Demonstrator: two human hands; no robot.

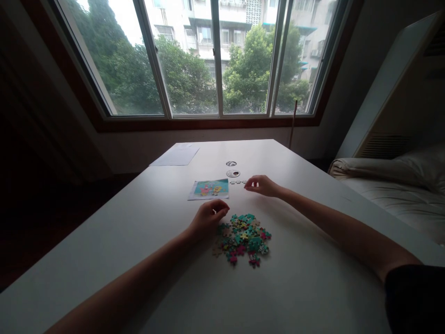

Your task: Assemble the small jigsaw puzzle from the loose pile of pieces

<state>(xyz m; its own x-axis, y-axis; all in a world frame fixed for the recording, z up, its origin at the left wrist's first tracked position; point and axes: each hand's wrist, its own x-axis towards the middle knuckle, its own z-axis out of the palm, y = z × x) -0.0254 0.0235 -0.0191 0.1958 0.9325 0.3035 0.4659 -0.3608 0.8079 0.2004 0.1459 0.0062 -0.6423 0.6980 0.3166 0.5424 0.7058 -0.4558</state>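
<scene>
A heap of several loose jigsaw pieces [244,239], teal, yellow and pink, lies on the white table [299,287]. My left hand [208,216] rests at the heap's upper left edge, fingers curled in a pinch on a small pale piece. My right hand [261,185] is further back, its fingertips pinched beside a short row of pale pieces [237,182]. A colourful reference picture [209,189] lies flat behind my left hand.
A sheet of paper [175,155] lies at the table's far left. Two round cable holes [232,173] sit in the tabletop behind the picture. A bed with pale bedding [392,178] stands to the right. A large window [215,55] fills the far wall.
</scene>
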